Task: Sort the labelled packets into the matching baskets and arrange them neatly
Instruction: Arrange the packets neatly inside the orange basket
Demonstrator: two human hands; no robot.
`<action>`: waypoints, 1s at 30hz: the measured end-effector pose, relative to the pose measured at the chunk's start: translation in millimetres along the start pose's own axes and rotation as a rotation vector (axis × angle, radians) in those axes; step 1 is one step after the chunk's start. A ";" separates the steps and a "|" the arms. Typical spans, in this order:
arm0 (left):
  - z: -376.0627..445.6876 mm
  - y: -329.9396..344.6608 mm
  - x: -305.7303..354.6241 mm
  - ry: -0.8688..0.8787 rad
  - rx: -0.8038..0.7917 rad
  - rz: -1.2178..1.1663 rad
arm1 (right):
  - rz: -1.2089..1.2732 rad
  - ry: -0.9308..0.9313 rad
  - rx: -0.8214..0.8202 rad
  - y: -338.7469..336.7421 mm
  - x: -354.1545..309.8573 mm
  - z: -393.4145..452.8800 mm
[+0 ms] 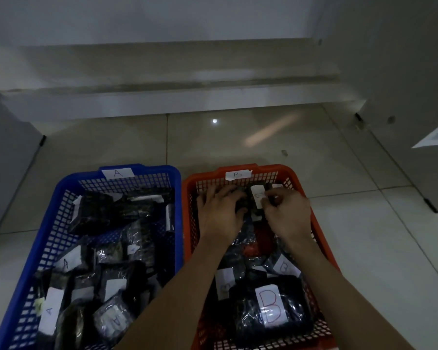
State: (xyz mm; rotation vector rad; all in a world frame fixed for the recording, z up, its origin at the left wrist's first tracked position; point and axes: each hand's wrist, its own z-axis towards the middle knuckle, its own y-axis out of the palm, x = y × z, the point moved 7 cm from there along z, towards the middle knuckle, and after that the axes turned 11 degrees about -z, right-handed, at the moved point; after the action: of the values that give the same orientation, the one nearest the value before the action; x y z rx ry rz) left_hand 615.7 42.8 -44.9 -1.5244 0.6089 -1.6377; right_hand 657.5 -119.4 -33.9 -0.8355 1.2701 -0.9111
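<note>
A blue basket (48,231) tagged A sits on the left, holding several dark plastic packets (99,213) with white A labels. Beside it on the right, an orange basket (321,231) tagged B holds dark packets, one near the front with a big red B label (269,308). Both my hands reach into the far end of the orange basket. My left hand (221,213) presses on a dark packet (240,207) there. My right hand (286,213) pinches the same packet beside its white label (257,197).
The baskets stand side by side on pale floor tiles (238,142). A low white step or plinth (162,102) runs along the back. Grey cabinet sides rise at the left (8,157) and right (415,122).
</note>
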 end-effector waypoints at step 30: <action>-166.6 -47.6 44.5 -0.186 -0.310 -0.456 | 0.071 -0.447 -0.653 -45.2 20.8 -140.3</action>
State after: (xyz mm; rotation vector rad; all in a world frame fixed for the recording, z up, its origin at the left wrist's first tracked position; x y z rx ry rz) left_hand 444.9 5.3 -7.3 -2.1392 0.4483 -1.7580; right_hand 515.2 -159.9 -18.1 -1.4019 1.1893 -0.2066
